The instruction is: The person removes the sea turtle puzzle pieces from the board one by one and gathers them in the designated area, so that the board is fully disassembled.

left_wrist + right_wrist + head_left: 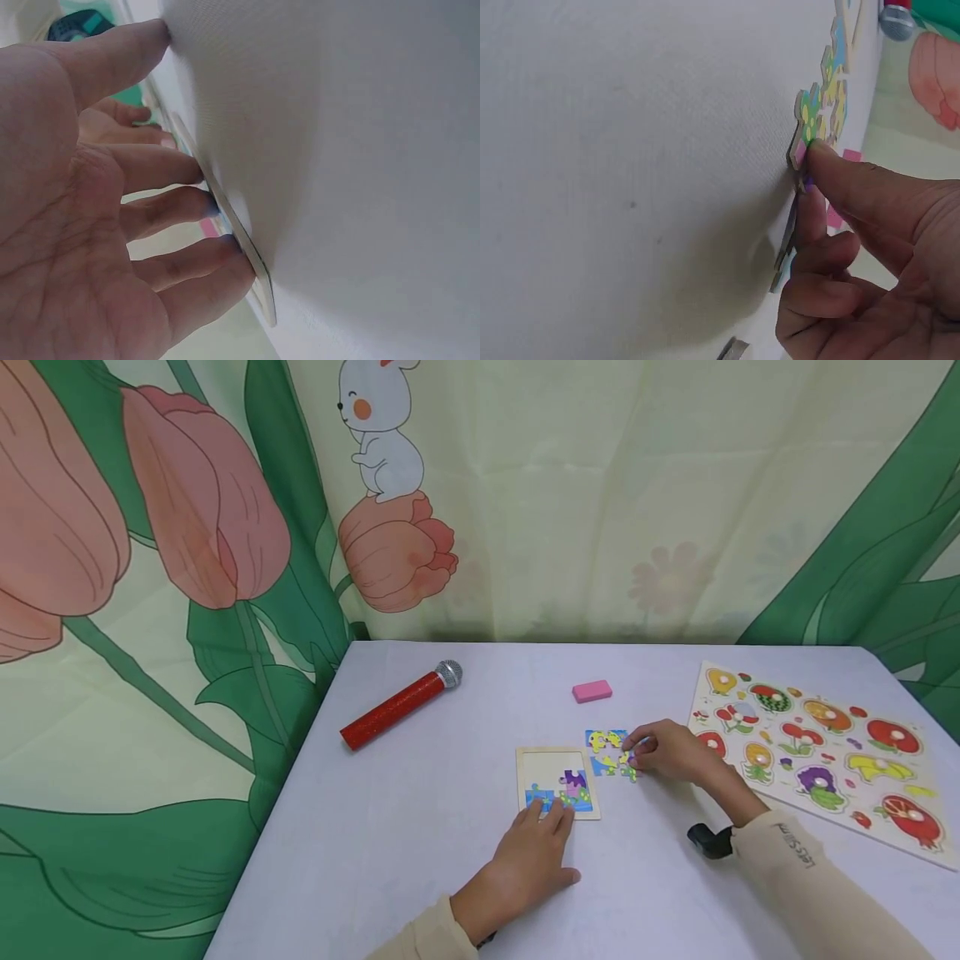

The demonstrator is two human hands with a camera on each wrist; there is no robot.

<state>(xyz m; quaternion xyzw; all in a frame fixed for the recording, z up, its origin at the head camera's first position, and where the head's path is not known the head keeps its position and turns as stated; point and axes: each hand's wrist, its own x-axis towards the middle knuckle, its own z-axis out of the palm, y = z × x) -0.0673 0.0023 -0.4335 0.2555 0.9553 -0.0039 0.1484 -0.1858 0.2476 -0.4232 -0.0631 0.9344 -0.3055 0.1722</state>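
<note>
I read piece pickup: right hand (670, 750) pinches a jigsaw piece (804, 133), left hand (529, 852) steadies the tray (520, 777), fingers extended; next calls for a clean lift.

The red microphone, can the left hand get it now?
Probably yes: only white table shows between the left hand and the red microphone, though its fingers touch the puzzle frame.
</note>
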